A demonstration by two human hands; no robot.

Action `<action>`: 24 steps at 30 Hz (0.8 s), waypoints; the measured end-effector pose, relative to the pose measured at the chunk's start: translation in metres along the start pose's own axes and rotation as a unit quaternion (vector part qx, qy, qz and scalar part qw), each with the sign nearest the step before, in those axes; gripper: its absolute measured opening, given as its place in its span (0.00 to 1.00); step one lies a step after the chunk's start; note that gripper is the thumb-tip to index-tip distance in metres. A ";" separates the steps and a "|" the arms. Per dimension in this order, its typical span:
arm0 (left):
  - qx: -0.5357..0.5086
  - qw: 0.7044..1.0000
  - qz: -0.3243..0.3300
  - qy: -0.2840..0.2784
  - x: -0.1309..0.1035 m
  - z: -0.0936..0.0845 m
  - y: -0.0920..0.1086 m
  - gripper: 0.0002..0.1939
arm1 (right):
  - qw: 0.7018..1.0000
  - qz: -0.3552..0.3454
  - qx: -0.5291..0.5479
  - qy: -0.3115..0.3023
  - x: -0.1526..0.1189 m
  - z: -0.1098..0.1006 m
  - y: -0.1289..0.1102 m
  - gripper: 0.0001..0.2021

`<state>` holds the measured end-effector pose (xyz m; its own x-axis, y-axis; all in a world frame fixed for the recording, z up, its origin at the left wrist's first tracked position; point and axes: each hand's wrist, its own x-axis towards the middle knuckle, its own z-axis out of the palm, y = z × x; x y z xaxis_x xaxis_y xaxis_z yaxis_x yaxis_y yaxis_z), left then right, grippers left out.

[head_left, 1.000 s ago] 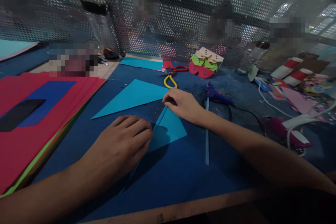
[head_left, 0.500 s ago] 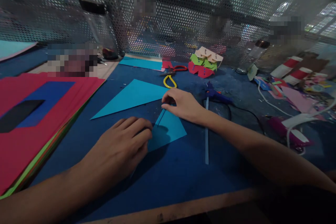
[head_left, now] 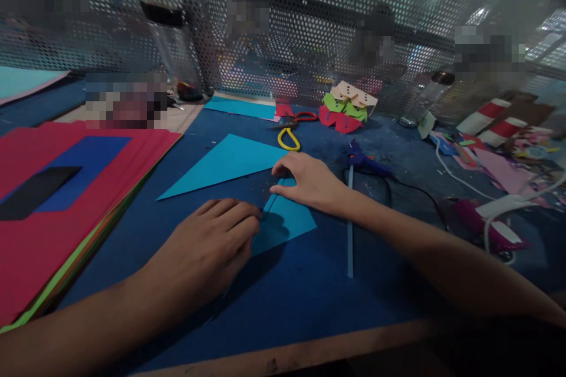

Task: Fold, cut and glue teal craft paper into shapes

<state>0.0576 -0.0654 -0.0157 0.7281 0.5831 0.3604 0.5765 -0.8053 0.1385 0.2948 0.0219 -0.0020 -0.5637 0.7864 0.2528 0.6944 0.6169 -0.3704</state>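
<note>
Head view: the left hand [head_left: 207, 247] lies flat, fingers together, pressing the near corner of a folded blue paper [head_left: 285, 221] on the desk [head_left: 309, 294]. The right hand [head_left: 309, 179] presses its fingertips [head_left: 276, 189] on the far tip. Yellow-handled scissors [head_left: 287, 132] lie beyond the right fingers.

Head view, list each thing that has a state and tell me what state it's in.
Left hand: palm down, pressing the small folded cyan paper.
Right hand: fingertips on the paper's folded edge.
Large cyan triangle: flat, untouched.
Scissors: lying on the mat, blades seemingly shut.
Glue gun: lying down, corded.
Blue strip: flat, loose.
Red paper stack: piled flat.
</note>
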 end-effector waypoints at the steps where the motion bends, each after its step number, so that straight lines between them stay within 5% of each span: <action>1: 0.000 1.000 0.000 -0.001 0.000 0.000 0.000 0.09 | 1.000 0.001 0.004 0.001 0.001 0.000 0.001 0.11; 5: -0.003 1.000 0.001 -0.005 -0.001 -0.001 0.000 0.08 | 1.000 -0.004 0.013 0.003 0.002 0.000 0.003 0.11; 15: -0.001 1.000 -0.002 -0.004 0.001 -0.001 0.000 0.08 | 0.999 -0.035 -0.035 -0.014 -0.009 0.002 -0.010 0.29; 24: -0.001 1.000 0.004 -0.001 0.002 -0.002 0.001 0.09 | 1.000 -0.003 -0.012 -0.022 -0.003 -0.003 -0.011 0.20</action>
<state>0.0585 -0.0652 -0.0134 0.7328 0.5772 0.3603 0.5704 -0.8098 0.1373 0.2900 0.0125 0.0041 -0.5867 0.7805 0.2158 0.7010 0.6230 -0.3471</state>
